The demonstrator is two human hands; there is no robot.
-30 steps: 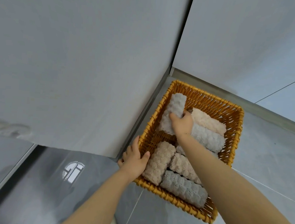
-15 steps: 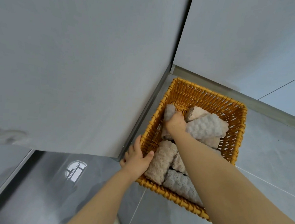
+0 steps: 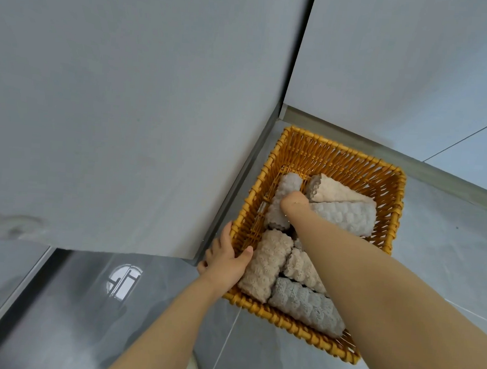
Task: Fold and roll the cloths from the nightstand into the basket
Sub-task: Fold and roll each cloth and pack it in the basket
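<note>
My right hand (image 3: 293,202) is plunged down between the rolls at the far end of the basket (image 3: 343,155); its fingers are buried, so I cannot tell whether they clasp anything. Just left of it lies a grey roll (image 3: 282,199), just right a cream roll (image 3: 340,192) tipped up on a pale grey roll (image 3: 347,218). Nearer me than that hand, three more rolled cloths lie side by side: a beige roll (image 3: 262,264), a second beige roll (image 3: 302,269) partly under my forearm, and a blue-grey roll (image 3: 305,308). My left hand (image 3: 225,266) grips the basket's near left rim, thumb hooked inside, fingers outside.

The basket sits on a glossy grey tiled floor (image 3: 449,258), tucked in a corner between a pale grey panel (image 3: 126,102) left of my hands and a wall (image 3: 406,66) beyond them.

Compared with a second ago, the grey roll has slid nearer along the left wall, baring the far end of the basket, and the cream roll has tilted upward.
</note>
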